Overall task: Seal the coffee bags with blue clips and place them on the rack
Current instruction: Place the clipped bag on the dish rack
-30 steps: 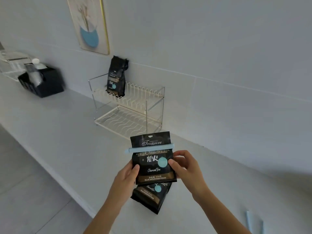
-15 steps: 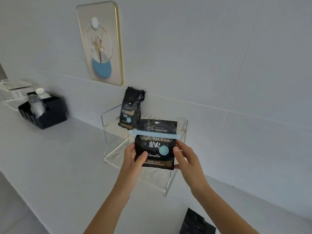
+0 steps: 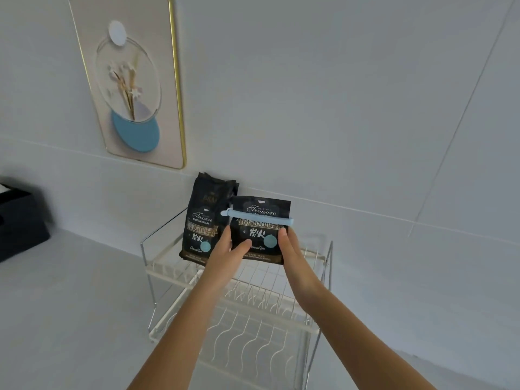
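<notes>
A black coffee bag [image 3: 260, 229] with a blue clip [image 3: 257, 217] across its folded top is held upright over the top tier of the white wire rack [image 3: 306, 325]. My left hand [image 3: 229, 250] grips its left edge with the thumb on the front. My right hand [image 3: 291, 249] grips its right edge. A taller black coffee bag [image 3: 204, 218] stands on the rack's top tier just to the left, against the wall; no clip shows on it. Whether the held bag's bottom touches the rack wires I cannot tell.
The rack has two tiers and stands on a white counter [image 3: 70, 305] against a tiled wall. A framed picture [image 3: 129, 80] hangs above and to the left. A black box [image 3: 19, 220] sits at the far left of the counter.
Both hands carried the clipped bag from low over the counter up and forward to the rack's top tier, beside the standing bag. The view moved closer to the rack; the bag lying on the counter left the view.
</notes>
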The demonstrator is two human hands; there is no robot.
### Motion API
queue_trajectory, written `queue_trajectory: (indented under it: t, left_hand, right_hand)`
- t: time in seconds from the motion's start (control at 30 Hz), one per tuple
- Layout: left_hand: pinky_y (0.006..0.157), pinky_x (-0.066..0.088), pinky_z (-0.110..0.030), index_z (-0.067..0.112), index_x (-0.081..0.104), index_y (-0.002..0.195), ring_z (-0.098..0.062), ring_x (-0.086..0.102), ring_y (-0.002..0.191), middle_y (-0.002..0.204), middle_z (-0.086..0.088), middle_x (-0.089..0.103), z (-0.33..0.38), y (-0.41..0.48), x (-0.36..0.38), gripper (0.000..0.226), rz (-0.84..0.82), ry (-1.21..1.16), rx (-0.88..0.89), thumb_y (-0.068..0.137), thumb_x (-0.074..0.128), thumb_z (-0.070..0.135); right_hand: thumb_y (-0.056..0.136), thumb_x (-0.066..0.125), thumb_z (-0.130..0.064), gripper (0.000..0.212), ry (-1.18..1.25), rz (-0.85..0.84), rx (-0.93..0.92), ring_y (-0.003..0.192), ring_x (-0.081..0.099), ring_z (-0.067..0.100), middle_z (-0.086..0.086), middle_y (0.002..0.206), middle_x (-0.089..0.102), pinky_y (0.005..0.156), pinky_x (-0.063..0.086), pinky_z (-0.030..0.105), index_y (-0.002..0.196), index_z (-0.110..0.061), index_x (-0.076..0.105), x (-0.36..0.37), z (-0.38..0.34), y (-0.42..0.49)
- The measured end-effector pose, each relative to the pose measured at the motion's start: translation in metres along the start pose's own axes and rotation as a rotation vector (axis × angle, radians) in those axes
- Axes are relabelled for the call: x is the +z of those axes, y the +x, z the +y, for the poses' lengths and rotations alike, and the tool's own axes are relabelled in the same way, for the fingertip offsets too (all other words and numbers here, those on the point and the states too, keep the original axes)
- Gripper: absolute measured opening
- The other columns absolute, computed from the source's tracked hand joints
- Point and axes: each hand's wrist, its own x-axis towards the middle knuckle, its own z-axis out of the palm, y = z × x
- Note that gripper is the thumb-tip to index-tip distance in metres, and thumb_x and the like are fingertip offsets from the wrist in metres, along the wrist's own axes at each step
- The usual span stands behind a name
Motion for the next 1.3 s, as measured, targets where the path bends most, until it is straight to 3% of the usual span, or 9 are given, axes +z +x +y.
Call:
queue_trajectory:
  t: [0.1,0.23,0.4,0.53,0.73,0.83,0.9,1.0,1.3]
  left_hand:
    - [0.099,0.041,-0.037,0.029,0.038,0.137,-0.012,0.052,0.118,0.13,0.004,0.056,-0.012,0.026,-0.003,0.046,-0.027,-0.008,-0.049,0.092,0.051,0.027]
    - [0.103,0.038,-0.042,0.02,0.031,0.142,-0.02,0.048,0.122,0.137,-0.005,0.05,-0.035,0.053,-0.005,0.058,-0.022,-0.011,-0.195,0.09,0.053,0.036]
    - [0.11,0.033,-0.046,0.022,0.026,0.145,-0.023,0.041,0.131,0.143,-0.005,0.044,-0.061,0.071,-0.008,0.066,-0.036,-0.029,-0.292,0.089,0.054,0.042]
    - [0.109,0.03,-0.046,0.02,0.023,0.146,-0.023,0.036,0.134,0.147,-0.004,0.039,-0.074,0.075,-0.007,0.072,-0.035,-0.058,-0.328,0.087,0.052,0.048]
    - [0.107,0.036,-0.051,0.02,0.036,0.14,-0.026,0.048,0.125,0.138,-0.011,0.049,-0.05,0.056,0.01,0.057,0.217,-0.372,-0.284,0.089,0.052,0.04]
    - [0.11,0.033,-0.051,0.031,0.027,0.143,-0.025,0.039,0.133,0.149,-0.005,0.036,-0.024,0.035,0.019,0.061,0.191,-0.29,-0.158,0.088,0.05,0.044]
    - [0.114,0.025,-0.047,0.04,0.015,0.145,-0.02,0.025,0.141,0.157,0.004,0.019,-0.01,0.014,0.029,0.063,0.107,-0.153,-0.055,0.091,0.047,0.044]
    - [0.116,0.012,-0.042,0.039,0.007,0.146,-0.013,0.002,0.146,0.159,0.009,-0.005,0.001,-0.018,0.05,0.065,0.028,0.06,0.111,0.094,0.045,0.041]
    - [0.116,0.0,-0.049,0.027,0.005,0.149,-0.024,-0.01,0.146,0.16,-0.004,-0.006,-0.01,-0.092,0.127,0.072,-0.037,0.575,0.341,0.092,0.047,0.042]
  right_hand:
    - [0.091,0.031,-0.06,0.049,0.182,0.071,0.1,0.103,0.058,0.003,-0.006,0.118,0.056,0.101,0.042,0.034,0.129,-0.03,0.037,0.002,0.015,0.021]
    - [0.092,0.036,-0.057,0.043,0.308,0.14,0.21,0.081,0.067,-0.004,-0.007,0.107,0.061,0.065,0.054,0.018,0.121,-0.027,0.045,0.009,0.034,0.047]
    - [0.095,0.038,-0.049,0.042,0.342,0.166,0.322,0.086,0.059,0.005,-0.003,0.102,0.059,0.082,0.052,0.029,0.123,-0.018,0.042,0.016,0.058,0.066]
    - [0.095,0.04,-0.046,0.038,0.339,0.186,0.353,0.083,0.058,0.006,-0.004,0.099,0.059,0.072,0.053,0.024,0.12,-0.019,0.043,0.015,0.061,0.063]
    - [0.098,0.038,-0.043,0.02,0.274,0.179,0.295,0.07,0.052,0.001,-0.013,0.084,0.051,0.093,0.045,0.03,0.098,-0.025,0.045,0.007,0.037,0.051]
    - [0.098,0.033,-0.047,0.021,0.152,0.165,0.195,0.077,0.049,-0.003,-0.022,0.088,0.046,0.096,0.034,0.027,0.11,-0.031,0.04,0.0,0.023,0.027]
    - [0.097,0.029,-0.05,0.039,0.038,0.149,0.135,0.103,0.05,-0.005,-0.025,0.115,0.049,0.097,0.029,0.026,0.131,-0.033,0.036,-0.006,0.017,0.006]
    - [0.097,0.03,-0.051,0.053,-0.216,0.17,-0.015,0.144,0.015,0.011,-0.012,0.155,0.02,0.114,0.015,0.033,0.146,-0.033,0.02,-0.015,0.014,-0.029]
    - [0.096,0.028,-0.051,0.058,-0.69,0.309,-0.093,0.146,-0.009,0.016,-0.007,0.16,0.0,0.119,0.0,0.048,0.148,-0.033,0.008,-0.097,0.049,-0.12]
